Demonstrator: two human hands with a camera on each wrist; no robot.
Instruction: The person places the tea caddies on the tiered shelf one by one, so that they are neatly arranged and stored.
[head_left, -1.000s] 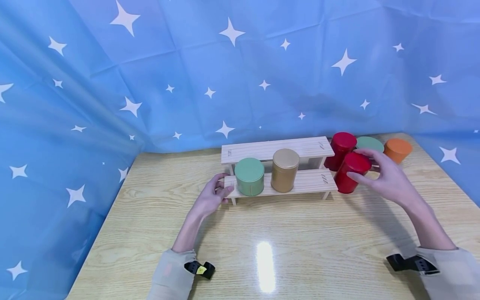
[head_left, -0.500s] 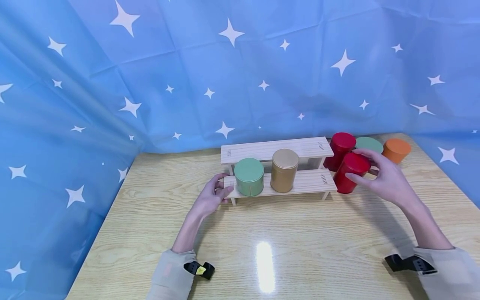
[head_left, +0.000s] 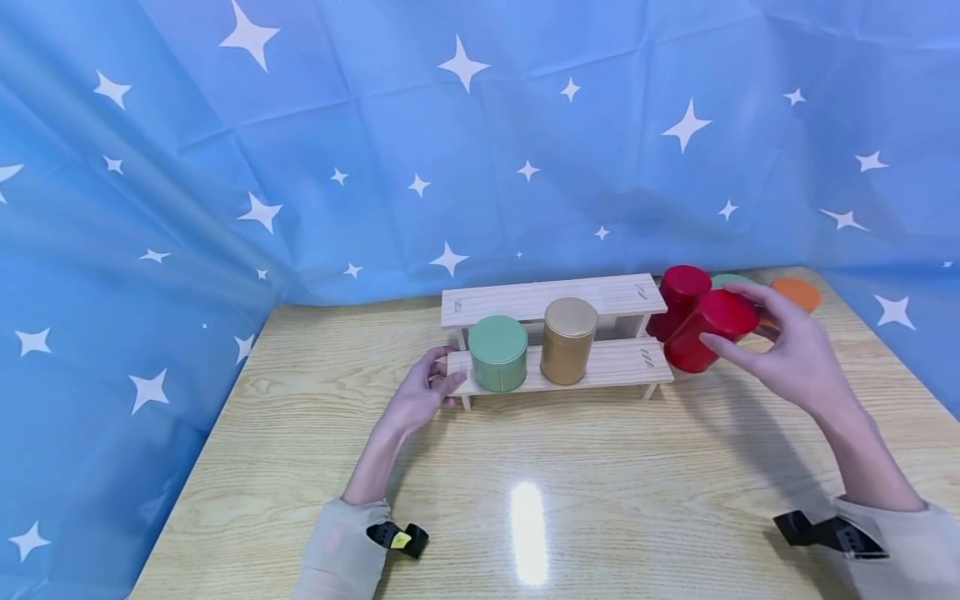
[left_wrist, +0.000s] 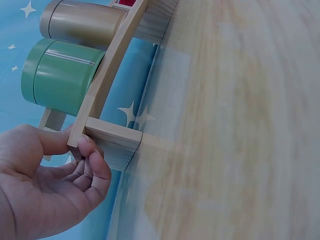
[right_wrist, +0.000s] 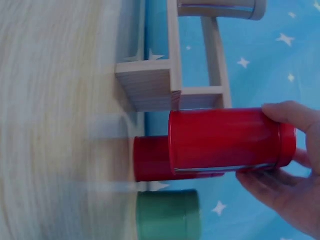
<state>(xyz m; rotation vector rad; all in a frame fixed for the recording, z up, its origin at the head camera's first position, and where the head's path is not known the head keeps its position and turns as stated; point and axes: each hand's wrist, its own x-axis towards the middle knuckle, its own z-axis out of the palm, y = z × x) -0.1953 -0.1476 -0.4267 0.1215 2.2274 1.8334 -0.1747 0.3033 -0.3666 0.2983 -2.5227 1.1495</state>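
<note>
At the left end of the two-tier wooden shelf (head_left: 611, 367), my left hand (head_left: 417, 400) pinches the lower board between thumb and curled fingers; the left wrist view shows this grip close up. My right hand (head_left: 798, 358) grips a red canister (right_wrist: 225, 140) near its lid, thumb on one side and fingers on the other. That canister is raised off the table and leans right in the head view, beside the shelf's right end. On the lower board stand a short green canister (head_left: 498, 354) and a taller gold canister (head_left: 569, 342), both upright.
Behind the held canister a second red canister (head_left: 681, 292) stands at the shelf's right end. Farther right are a green canister (right_wrist: 167, 215) and an orange canister (head_left: 798, 293), partly covered by the right hand. A blue star-printed cloth (head_left: 375, 125) hangs behind the table (head_left: 450, 500).
My right hand has lifted the red canister up and slightly right, and its top now tilts right. The left hand, the shelf and the canisters on it stay put.
</note>
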